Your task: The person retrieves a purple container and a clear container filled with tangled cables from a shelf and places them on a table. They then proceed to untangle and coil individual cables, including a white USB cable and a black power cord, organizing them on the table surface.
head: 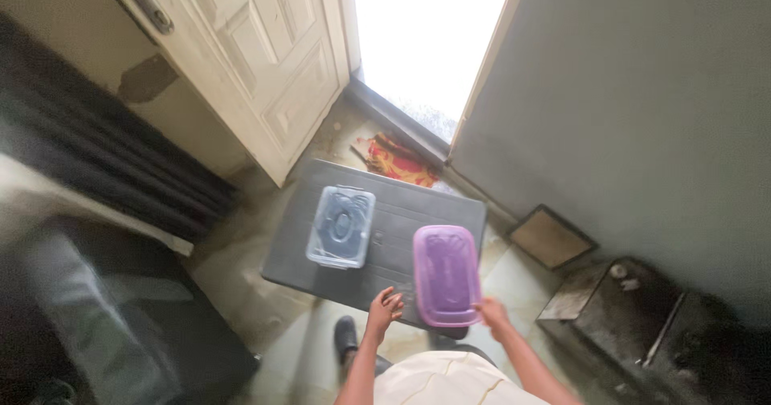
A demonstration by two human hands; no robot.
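Note:
A purple lidded plastic container (444, 273) lies on the near right part of a low grey table (401, 212). My right hand (492, 313) touches its near right corner, fingers curled on the edge. My left hand (384, 308) hovers with fingers spread just left of the container's near end, over the table's front edge. A clear lidded plastic container (341, 227) rests on the left half of the table, apart from both hands.
An open cream door (257, 60) and a bright doorway (426, 36) lie beyond the table, with a red and yellow cloth (393, 161) on the threshold. A dark sofa (88, 212) stands left. A grey wall (642, 108) and dark boxes (642, 317) are right.

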